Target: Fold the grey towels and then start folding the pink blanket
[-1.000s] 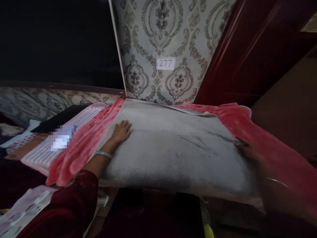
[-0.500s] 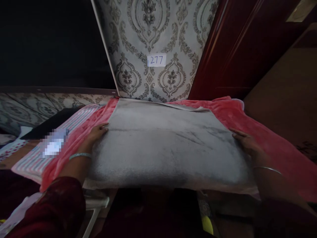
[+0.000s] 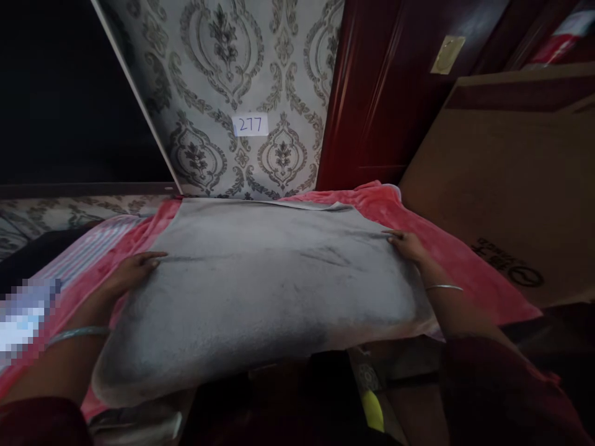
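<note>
My left hand (image 3: 134,269) sits at the left side of the grey cloth (image 3: 260,285), forefinger stretched onto its edge, thumb close beneath. The gap between finger and thumb is narrow; whether I have cloth pinched there, I cannot tell. The cloth lies spread in front of me, between my two hands, with pink fabric (image 3: 465,272) showing at both sides. Its left part is smooth and pale, with a dark crease running inward from near my fingertip. Across the middle it is matt, with short slanting creases, and the near edge rounds downward into darker grey. Along the far side, right of centre, a thin edge is folded up. My right hand (image 3: 406,246) is at the right edge, forefinger and thumb near each other on the cloth, the rest curled; a firm grip or a light touch, I cannot tell.

At far left a pixelated thing (image 3: 21,322) is cut off by the frame, as is the dark screen (image 3: 79,93) above. Below the cloth's near edge, most is lost in shadow, though something yellow (image 3: 372,410) shows. On the right, the carton (image 3: 502,173) runs out of view, its slanted print hard to read.
</note>
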Action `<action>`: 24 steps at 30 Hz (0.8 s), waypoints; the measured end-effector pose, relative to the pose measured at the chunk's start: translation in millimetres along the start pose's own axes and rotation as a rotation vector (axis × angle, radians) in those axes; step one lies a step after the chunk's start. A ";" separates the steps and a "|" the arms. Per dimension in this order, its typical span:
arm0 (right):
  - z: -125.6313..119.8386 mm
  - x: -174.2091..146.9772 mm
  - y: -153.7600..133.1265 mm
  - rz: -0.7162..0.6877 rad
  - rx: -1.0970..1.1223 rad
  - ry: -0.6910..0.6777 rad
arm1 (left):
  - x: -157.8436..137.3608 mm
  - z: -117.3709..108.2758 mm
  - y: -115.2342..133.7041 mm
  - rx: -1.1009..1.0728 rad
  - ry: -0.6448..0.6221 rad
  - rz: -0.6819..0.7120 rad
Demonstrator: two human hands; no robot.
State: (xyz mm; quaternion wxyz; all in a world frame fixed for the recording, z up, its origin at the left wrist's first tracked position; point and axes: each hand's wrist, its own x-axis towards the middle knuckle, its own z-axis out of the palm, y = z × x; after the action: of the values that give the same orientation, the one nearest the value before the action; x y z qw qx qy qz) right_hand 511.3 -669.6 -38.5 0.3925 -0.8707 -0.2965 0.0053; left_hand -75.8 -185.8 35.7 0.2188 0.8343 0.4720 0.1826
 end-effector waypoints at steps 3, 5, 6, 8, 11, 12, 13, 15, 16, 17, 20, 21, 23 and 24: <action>-13.2 -1.5 0.2 -0.027 0.024 0.015 | -6.2 -11.6 -6.4 -0.097 -0.025 -0.014; -20.0 -3.8 3.3 -0.042 0.043 0.026 | -11.2 -17.7 -9.0 -0.131 0.034 -0.024; -22.3 -5.5 5.7 -0.043 0.057 0.024 | -13.9 -19.7 -9.9 -0.148 0.058 -0.028; -24.9 -9.9 11.1 -0.030 0.085 0.010 | -18.9 -21.6 -10.7 -0.189 0.077 -0.042; -25.6 -19.5 16.7 -0.008 0.090 -0.033 | -24.6 -20.8 -10.1 -0.212 0.068 -0.078; -26.0 -23.5 16.8 -0.010 0.087 -0.042 | -25.9 -20.2 -9.4 -0.208 0.061 -0.077; -26.6 -27.8 15.7 -0.015 0.089 -0.048 | -26.9 -19.7 -8.3 -0.201 0.057 -0.071; -28.9 -36.6 10.4 -0.017 0.115 -0.050 | -28.3 -19.1 -5.3 -0.182 0.070 -0.071; -30.3 -40.6 6.7 -0.009 0.138 -0.051 | -28.6 -19.0 -3.5 -0.172 0.084 -0.081; -31.8 -43.9 2.7 0.003 0.164 -0.055 | -28.5 -18.8 -1.9 -0.162 0.097 -0.090; -36.0 -49.1 -7.3 0.058 0.268 -0.084 | -25.1 -17.8 -1.8 -0.130 0.101 -0.074; -37.4 -49.6 -9.0 0.074 0.304 -0.103 | -22.6 -16.9 -4.3 -0.113 0.099 -0.059; -40.2 -49.6 -9.8 0.092 0.349 -0.152 | -15.6 -14.5 -13.4 -0.057 0.105 -0.032; -41.5 -49.6 -9.2 0.091 0.346 -0.178 | -11.5 -13.1 -19.3 0.009 0.106 -0.007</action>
State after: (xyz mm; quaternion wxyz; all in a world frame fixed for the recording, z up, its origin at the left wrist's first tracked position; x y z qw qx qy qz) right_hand 475.7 -718.8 -14.6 0.5077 -0.7990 -0.2848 0.1507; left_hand -101.8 -184.3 35.2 0.1906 0.8227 0.4867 0.2235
